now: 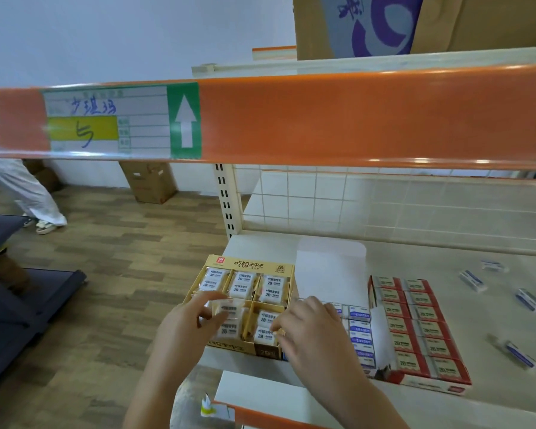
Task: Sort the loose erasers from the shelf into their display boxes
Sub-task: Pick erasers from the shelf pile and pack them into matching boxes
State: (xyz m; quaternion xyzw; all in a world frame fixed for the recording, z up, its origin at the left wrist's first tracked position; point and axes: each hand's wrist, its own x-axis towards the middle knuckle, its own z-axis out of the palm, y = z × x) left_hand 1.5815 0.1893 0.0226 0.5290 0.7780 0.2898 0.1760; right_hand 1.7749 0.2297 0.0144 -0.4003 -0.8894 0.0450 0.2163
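1. Yellow display box (pixel 248 264) is set at the left front of the shelf (pixel 477 394); compartments mostly filled with white wrapped 2B erasers.
2. Left hand (pixel 186 329) is placed over the front-left compartment; a wrapped eraser (pixel 229 311) is pinched between thumb and fingers, seemingly being seated.
3. Right hand (pixel 313 335) is held at the front-right compartment; fingertips are curled onto the packs there. Whether one is truly gripped cannot be told, looks like a pinch.
4. Blue-and-white box (pixel 361 332) and red box (pixel 415 329) sit just right of the yellow one, both partly filled.
5. Loose blue erasers (pixel 472 280) are scattered on the shelf far right, well apart from the hands, still unsorted.
6. Advice for the step: eraser should be kept flat, label up, squared to the dividers, then pressed down level with its neighbours; row steadied by the right hand so packs are not tipped.
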